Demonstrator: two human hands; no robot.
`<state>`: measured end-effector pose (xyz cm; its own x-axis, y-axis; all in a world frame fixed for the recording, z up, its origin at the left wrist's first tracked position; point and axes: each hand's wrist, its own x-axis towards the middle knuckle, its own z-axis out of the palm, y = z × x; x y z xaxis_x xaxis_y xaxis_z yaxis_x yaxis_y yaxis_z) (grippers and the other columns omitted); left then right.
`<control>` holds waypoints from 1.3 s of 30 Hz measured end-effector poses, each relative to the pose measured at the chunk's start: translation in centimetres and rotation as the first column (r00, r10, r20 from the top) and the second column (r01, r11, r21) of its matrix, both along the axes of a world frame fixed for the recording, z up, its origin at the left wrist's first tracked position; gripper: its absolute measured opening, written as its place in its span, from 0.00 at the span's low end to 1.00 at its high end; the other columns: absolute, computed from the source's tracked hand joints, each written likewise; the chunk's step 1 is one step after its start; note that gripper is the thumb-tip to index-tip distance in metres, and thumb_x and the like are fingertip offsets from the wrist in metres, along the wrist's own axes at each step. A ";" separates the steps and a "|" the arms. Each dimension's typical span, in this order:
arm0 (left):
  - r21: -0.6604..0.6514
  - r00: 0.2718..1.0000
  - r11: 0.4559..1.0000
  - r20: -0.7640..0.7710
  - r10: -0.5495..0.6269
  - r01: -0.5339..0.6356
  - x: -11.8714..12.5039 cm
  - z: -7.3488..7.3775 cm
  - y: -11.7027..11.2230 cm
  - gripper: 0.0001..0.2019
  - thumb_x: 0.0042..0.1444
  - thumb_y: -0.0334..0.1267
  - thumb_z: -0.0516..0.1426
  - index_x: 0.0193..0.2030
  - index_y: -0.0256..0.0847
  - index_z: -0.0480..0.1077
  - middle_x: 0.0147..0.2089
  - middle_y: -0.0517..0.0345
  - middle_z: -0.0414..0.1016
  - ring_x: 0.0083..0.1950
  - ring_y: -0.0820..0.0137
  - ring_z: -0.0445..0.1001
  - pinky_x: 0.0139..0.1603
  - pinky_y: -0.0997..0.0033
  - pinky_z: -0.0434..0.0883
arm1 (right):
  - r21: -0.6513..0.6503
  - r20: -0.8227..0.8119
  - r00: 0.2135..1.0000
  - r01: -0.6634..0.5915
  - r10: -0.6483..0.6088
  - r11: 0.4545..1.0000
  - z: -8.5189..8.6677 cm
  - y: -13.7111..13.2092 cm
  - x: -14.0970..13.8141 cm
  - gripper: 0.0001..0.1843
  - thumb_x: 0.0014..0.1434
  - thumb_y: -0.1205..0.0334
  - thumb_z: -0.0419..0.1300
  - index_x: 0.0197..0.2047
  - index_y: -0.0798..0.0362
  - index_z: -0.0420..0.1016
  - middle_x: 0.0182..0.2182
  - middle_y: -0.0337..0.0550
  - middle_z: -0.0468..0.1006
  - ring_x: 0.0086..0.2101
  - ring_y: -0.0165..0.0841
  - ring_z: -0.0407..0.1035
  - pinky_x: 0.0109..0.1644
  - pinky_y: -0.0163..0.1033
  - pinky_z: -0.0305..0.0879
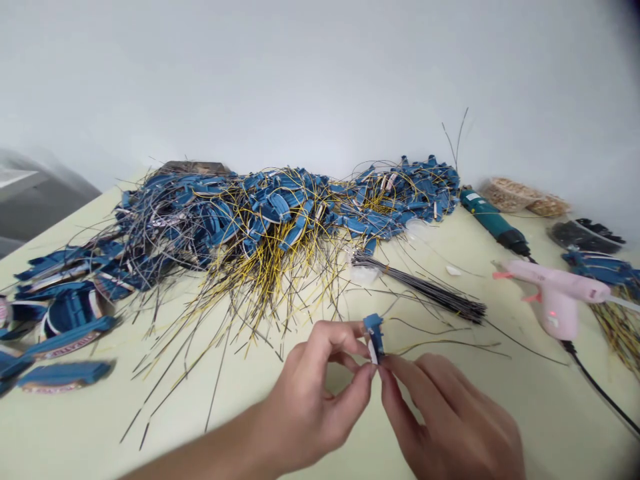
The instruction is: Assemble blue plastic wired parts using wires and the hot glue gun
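A plain pale wall point(320, 80) rises behind everything, and below it spreads a light yellow-green table point(100, 440). Across the table's far side sprawls the pile point(280, 200), a long heap of blue parts tangled with yellow, black and grey wires. In front of the pile are the person's left hand point(320, 400) and right hand point(450, 413), brought close together, each with thumb and forefinger drawn into a pinch. To the right of the pile and nearer the person stands a pink glue gun point(560, 287) (a small red light glows on its handle). A bundle of black wires point(425, 287) lies just in front of the pile's right half, and a teal power tool point(493, 220) with a black end rests beside the pile's right end. Farther right of the pile sits a dark bowl point(585, 235) of black bits. In front of the pile, between the fingertips, is a small blue piece point(374, 327) with a pale edge, tilted close to upright; the left hand grips its side, the right hand its lower end. Smallest is a white scrap point(453, 270), right of the pile.
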<state>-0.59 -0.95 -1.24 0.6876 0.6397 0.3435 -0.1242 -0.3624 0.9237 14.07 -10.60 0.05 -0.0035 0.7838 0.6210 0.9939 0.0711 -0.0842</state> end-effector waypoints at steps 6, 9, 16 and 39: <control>-0.014 1.000 1.000 0.002 0.005 -0.005 -0.1 -0.1 -0.2 0.15 0.62 0.24 0.53 0.47 0.49 0.55 0.49 0.56 0.69 0.40 0.75 0.73 0.42 0.71 0.73 | -0.017 0.011 0.999 -0.031 0.031 0.999 -0.1 0.1 0.4 0.05 0.64 0.68 0.58 0.41 0.59 0.75 0.23 0.38 0.71 0.24 0.29 0.65 0.31 0.36 0.56; -0.007 0.999 0.999 -0.009 0.036 -0.036 -0.1 0.2 -0.3 0.16 0.61 0.25 0.55 0.48 0.49 0.56 0.48 0.57 0.70 0.41 0.74 0.73 0.43 0.71 0.73 | -0.026 -0.045 0.999 0.004 -0.005 1.000 -0.4 0.1 0.2 0.06 0.65 0.69 0.55 0.41 0.58 0.74 0.24 0.39 0.72 0.25 0.30 0.66 0.32 0.36 0.56; -0.231 0.996 0.969 -0.027 0.083 -0.087 0.4 0.9 0.0 0.17 0.60 0.27 0.58 0.48 0.48 0.56 0.39 0.64 0.73 0.39 0.74 0.74 0.41 0.73 0.72 | -0.091 -0.194 0.981 0.011 -0.028 0.996 -1.3 -0.1 -0.2 0.09 0.69 0.65 0.49 0.42 0.52 0.70 0.27 0.38 0.73 0.27 0.31 0.68 0.31 0.36 0.56; -0.777 0.986 0.607 -0.127 0.110 -0.168 1.4 1.2 1.3 0.33 0.36 0.24 0.68 0.52 0.37 0.65 0.31 0.66 0.75 0.28 0.77 0.73 0.32 0.76 0.72 | -0.314 -0.028 0.969 -0.240 0.244 0.918 0.9 1.5 1.6 0.11 0.64 0.73 0.47 0.36 0.50 0.66 0.24 0.38 0.72 0.22 0.34 0.68 0.24 0.38 0.55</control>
<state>0.83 0.37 -0.05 0.5679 0.7338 -0.3729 -0.0692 0.4940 0.8667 15.70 -9.14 0.90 -0.2237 0.9123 0.3430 0.9507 0.2818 -0.1297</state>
